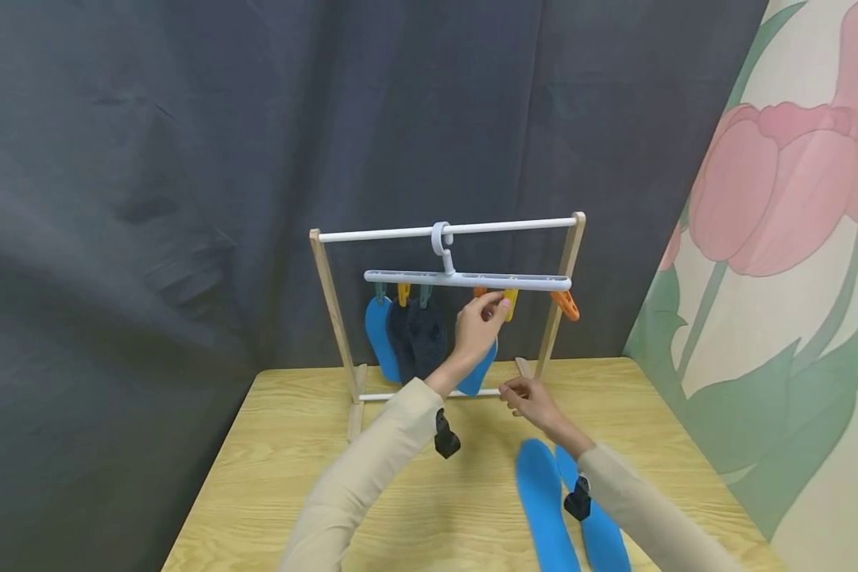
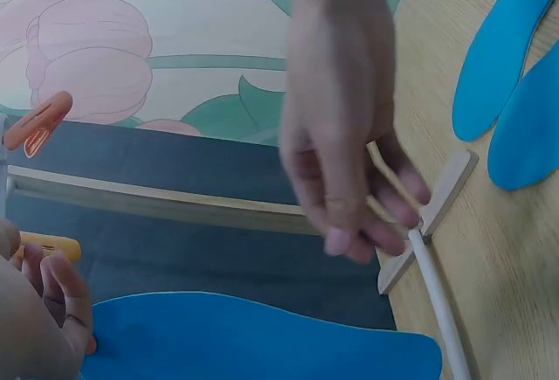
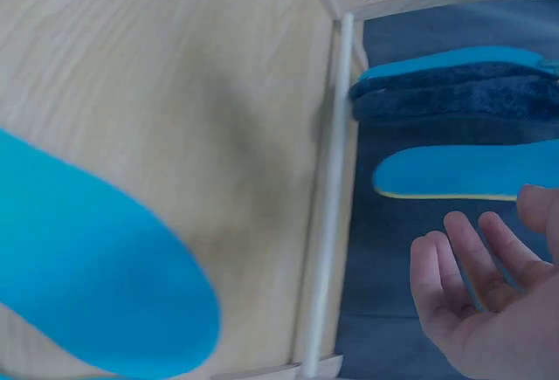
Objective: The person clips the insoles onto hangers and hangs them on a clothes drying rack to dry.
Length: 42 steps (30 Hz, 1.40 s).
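Currently: left hand point(image 1: 477, 327) up at a yellow clip point(image 1: 511, 305), right hand point(image 1: 534, 403) low and free.

From my remote station, largest first. Dark curtain point(image 1: 415, 119) behind; wood table point(image 1: 293, 453) below. On it stands a rack point(image 1: 334, 311), its top rail carrying a hanger point(image 1: 400, 277). One blue insole point(image 1: 380, 338) and some dark fuzzy pieces point(image 1: 427, 338) hang on the left half; another blue insole point(image 1: 481, 372) hangs right of them, its top hidden by the left hand. Two more insoles point(image 1: 543, 500) point(image 1: 604, 536) lie on the table, nearer the person, lengthwise away from them. An orange clip point(image 1: 566, 305) juts aslant from the hanger's right end.

Key relation: the yellow clip hangs under the bar's right half, at the left fingertips, long axis near upright. The left hand is nearer; the right is well below it, just beside the hanging insole's lower end.

Pose: left forearm rises toward the right, thumb and forefinger closed on the clip, as I read it. Right forearm comes in from lower right; its fingers are loosely bent, parted from the thumb, gripping nothing. Whether the thumb brushes the insole, I cannot tell.
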Tool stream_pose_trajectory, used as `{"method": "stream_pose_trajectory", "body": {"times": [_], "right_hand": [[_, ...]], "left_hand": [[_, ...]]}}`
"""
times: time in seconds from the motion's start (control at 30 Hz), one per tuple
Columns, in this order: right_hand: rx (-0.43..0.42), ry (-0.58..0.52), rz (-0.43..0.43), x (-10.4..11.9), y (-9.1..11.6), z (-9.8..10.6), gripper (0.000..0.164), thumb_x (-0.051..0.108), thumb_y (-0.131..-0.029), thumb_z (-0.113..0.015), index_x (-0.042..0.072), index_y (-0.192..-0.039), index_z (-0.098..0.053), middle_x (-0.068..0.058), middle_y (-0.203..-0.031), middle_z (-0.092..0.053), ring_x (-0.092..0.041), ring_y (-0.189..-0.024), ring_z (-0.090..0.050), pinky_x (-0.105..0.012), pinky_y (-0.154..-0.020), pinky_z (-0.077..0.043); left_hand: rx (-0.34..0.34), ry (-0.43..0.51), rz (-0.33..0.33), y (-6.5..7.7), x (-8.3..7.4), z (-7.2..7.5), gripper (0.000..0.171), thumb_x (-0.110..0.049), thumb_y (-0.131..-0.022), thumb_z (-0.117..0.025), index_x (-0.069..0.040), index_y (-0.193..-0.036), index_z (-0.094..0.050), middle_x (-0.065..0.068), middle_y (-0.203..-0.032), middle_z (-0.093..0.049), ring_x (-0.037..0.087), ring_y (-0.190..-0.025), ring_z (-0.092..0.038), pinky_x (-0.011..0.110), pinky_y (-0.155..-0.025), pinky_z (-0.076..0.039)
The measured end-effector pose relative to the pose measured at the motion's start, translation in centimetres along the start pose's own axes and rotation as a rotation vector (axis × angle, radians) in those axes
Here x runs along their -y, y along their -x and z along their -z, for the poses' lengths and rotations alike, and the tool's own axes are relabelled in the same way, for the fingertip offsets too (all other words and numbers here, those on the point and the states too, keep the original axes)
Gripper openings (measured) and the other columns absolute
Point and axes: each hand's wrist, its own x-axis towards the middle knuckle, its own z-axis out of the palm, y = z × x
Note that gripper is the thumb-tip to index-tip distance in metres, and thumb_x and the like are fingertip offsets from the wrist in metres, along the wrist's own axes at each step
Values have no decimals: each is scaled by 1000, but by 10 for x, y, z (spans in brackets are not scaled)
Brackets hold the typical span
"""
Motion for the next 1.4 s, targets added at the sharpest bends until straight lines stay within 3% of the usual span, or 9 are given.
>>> {"method": "stream_pose_trajectory", "body": {"times": [0.13,0.3,0.47,0.67,1.17,1.4], "right_hand": [[-7,34,-12,-13,8,-2,26,11,-102,-56,-13,-112,-63,-25,-101,-66,-37,-91,-62,-43,-72,-59],[-40,146,-25,-28,16,-1,19,10,-99,-61,-7,-107,-66,-16,-99,-66,-28,-90,-63,-35,-70,-57],[-45,297,3,-44,27,0,12,3,-94,-66,-6,-102,-67,-14,-95,-66,-31,-88,-63,-41,-72,-57],[-10,441,-66,-58,46,-1,19,2,-87,-72,-6,-105,-67,-20,-102,-62,-39,-93,-61,-49,-74,-55],[57,534,-146,-74,58,-2,37,6,-82,-79,-6,-114,-64,-25,-111,-59,-42,-98,-60,-53,-80,-55],[73,531,-152,-78,61,-2,41,8,-81,-81,-6,-116,-64,-27,-115,-59,-47,-105,-57,-55,-84,-54]], "left_hand": [[-13,48,18,1,0,-2,28,-21,-100,-62,-1,-117,-70,7,-85,-64,17,-69,-56,19,-59,-46],[-53,54,2,2,0,-6,26,-20,-99,-64,0,-113,-71,8,-87,-61,26,-76,-59,18,-64,-48],[-66,25,-11,2,0,-8,25,-19,-99,-64,0,-113,-71,9,-94,-60,22,-82,-60,21,-72,-49],[-54,1,5,2,-2,-8,26,-22,-99,-63,-3,-114,-71,10,-103,-70,18,-89,-68,21,-77,-54],[-76,108,32,-4,-3,-7,24,-23,-99,-64,-2,-109,-72,10,-100,-73,18,-91,-71,20,-78,-56],[-26,108,47,-4,-3,-4,27,-23,-100,-62,-2,-114,-72,11,-102,-73,20,-92,-70,22,-76,-56]]}}
